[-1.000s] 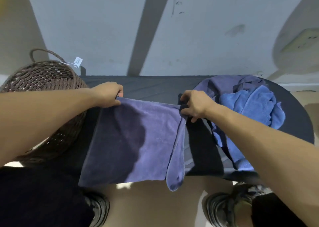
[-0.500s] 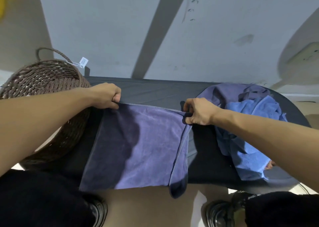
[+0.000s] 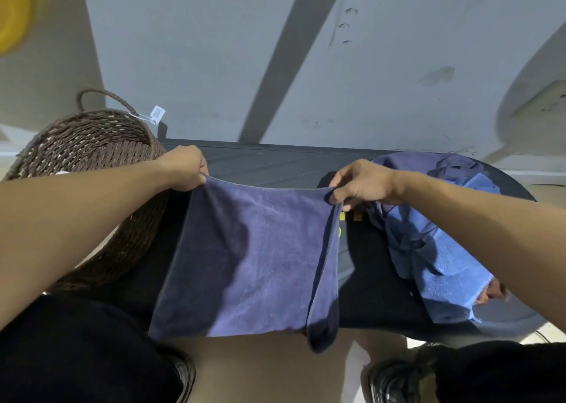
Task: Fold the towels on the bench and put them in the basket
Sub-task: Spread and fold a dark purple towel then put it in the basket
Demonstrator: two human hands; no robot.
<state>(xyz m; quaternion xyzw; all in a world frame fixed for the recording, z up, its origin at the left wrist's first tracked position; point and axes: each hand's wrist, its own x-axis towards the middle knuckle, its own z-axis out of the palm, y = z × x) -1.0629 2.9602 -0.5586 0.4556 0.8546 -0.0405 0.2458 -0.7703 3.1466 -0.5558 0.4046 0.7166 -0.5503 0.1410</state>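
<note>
A dark purple-blue towel [image 3: 254, 258] hangs from both my hands over the middle of the dark bench [image 3: 275, 166], its lower edge draped past the bench's near side. My left hand [image 3: 186, 169] grips the top left corner. My right hand [image 3: 358, 182] pinches the top right corner, where a doubled flap of cloth hangs down. A brown woven basket [image 3: 92, 145] stands at the bench's left end, just beside my left arm. A heap of unfolded towels [image 3: 428, 237], light blue over purple, lies on the right end of the bench.
A grey wall rises right behind the bench. A white tag [image 3: 156, 114] hangs from the basket's handle. My dark shoes [image 3: 395, 381] and trousers show below the bench on a tan floor.
Both hands have lifted the towel's top edge off the bench, so it now sags between them. My right hand has loosened from a fist into a fingertip pinch.
</note>
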